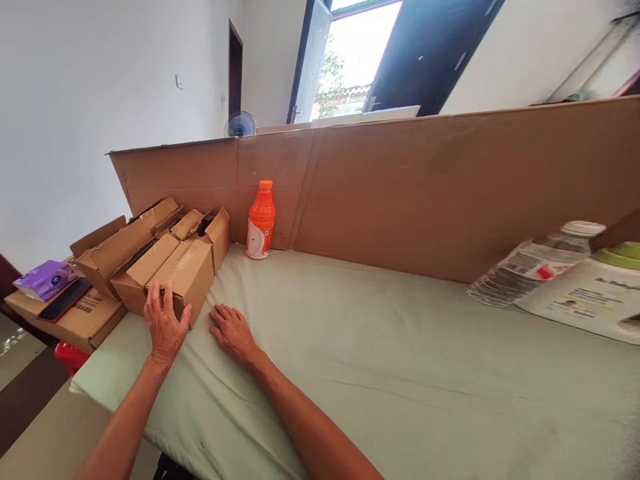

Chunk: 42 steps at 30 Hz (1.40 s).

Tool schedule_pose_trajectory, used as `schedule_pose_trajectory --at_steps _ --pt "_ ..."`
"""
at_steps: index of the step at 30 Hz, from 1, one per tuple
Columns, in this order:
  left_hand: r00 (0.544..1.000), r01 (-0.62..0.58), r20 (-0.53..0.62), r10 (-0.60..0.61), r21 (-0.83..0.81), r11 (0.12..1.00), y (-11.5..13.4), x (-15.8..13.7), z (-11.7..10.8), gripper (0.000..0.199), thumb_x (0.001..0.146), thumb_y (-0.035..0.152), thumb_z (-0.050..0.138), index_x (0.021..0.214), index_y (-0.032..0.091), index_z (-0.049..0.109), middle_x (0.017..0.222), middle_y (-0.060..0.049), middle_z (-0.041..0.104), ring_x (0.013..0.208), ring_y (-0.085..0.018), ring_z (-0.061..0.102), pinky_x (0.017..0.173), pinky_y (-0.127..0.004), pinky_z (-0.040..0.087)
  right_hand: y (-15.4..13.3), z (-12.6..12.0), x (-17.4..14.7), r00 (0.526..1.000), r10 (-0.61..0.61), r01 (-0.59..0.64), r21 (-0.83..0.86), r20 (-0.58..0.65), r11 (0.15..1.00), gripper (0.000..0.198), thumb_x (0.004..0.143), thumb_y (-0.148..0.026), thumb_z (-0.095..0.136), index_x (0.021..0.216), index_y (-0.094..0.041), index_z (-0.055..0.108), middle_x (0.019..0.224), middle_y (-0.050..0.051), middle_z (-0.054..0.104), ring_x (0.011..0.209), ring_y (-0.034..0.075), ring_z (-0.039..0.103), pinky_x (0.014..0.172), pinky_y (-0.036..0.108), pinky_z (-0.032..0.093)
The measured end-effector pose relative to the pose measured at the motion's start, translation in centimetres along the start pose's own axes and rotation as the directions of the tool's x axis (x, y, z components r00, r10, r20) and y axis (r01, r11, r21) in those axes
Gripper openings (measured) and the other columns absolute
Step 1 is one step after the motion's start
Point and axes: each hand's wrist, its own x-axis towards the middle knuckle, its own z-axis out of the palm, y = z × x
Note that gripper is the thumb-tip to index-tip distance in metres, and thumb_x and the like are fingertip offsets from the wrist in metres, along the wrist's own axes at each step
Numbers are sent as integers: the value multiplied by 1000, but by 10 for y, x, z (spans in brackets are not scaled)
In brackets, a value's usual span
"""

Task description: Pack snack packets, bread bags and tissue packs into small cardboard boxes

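White printed bag (590, 300) cut off right edge.

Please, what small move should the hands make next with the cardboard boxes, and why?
Probably close the left hand around the nearest small cardboard box to take hold of it. That hand already touches the box's front corner with open fingers, while the right hand lies flat on the green cloth just beside the box, not yet touching it.
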Motion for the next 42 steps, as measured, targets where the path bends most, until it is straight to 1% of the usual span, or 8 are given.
schedule_pose_trajectory --at_steps 3,9,15,20,24,30,33,42 --pt "999 9 48 -9 6 1000 -7 -35 -17 70 96 40 56 156 11 35 161 -29 33 147 -40 39 113 -58 38 2 4 -3 1000 -20 20 -13 -5 1000 45 101 -30 50 145 -19 58 159 12 48 149 26 39 123 45 26" --pt "979 48 192 -70 120 992 -40 -109 -69 53 82 31 63 135 20 61 142 -18 61 131 -35 57 105 -54 48 14 21 -9 998 -64 63 -20 -25 998 45 100 -28 46 142 -16 61 155 17 51 145 31 45 119 52 31" --pt "958 275 11 -286 233 933 -124 -76 -114 58 83 29 61 139 13 55 150 -26 49 141 -41 46 114 -62 38 26 34 -12 994 -100 97 -54 -54 994 46 101 -29 41 139 -16 63 152 16 55 143 31 47 117 53 35" --pt "951 308 -72 -299 172 936 -161 -35 -112 62 80 27 60 139 8 53 146 -29 50 139 -43 47 113 -65 39 30 38 -13 993 -93 88 -76 -68 993 48 100 -30 40 138 -13 63 152 18 54 142 32 48 116 53 37" --pt "972 219 -91 -215 42 975 -136 -28 -84 55 84 23 57 138 11 53 139 -24 55 134 -37 52 113 -60 42 31 37 -13 995 -77 71 -97 -58 993 49 100 -29 39 140 -13 62 153 17 53 144 31 47 117 54 36" --pt "993 -93 -93 73 -243 965 -47 -35 -59 26 90 20 53 113 23 66 112 -10 67 116 -26 64 103 -45 52 29 31 -11 998 -47 43 -119 -31 992 48 100 -29 42 142 -16 61 155 14 53 145 29 46 119 50 35" --pt "981 -169 -149 126 -326 930 -17 -16 -49 35 91 22 53 125 21 59 120 -13 66 122 -28 62 105 -48 50 26 29 -8 999 -31 26 -112 -41 993 46 100 -28 45 141 -18 62 154 14 53 145 28 46 119 50 35" --pt "966 -187 -231 113 -332 924 13 26 10 53 90 35 56 138 13 51 117 -17 70 118 -34 62 111 -55 38 18 23 -4 993 -37 31 -59 -112 998 41 94 -24 54 132 -18 69 148 15 60 140 28 52 117 46 39"
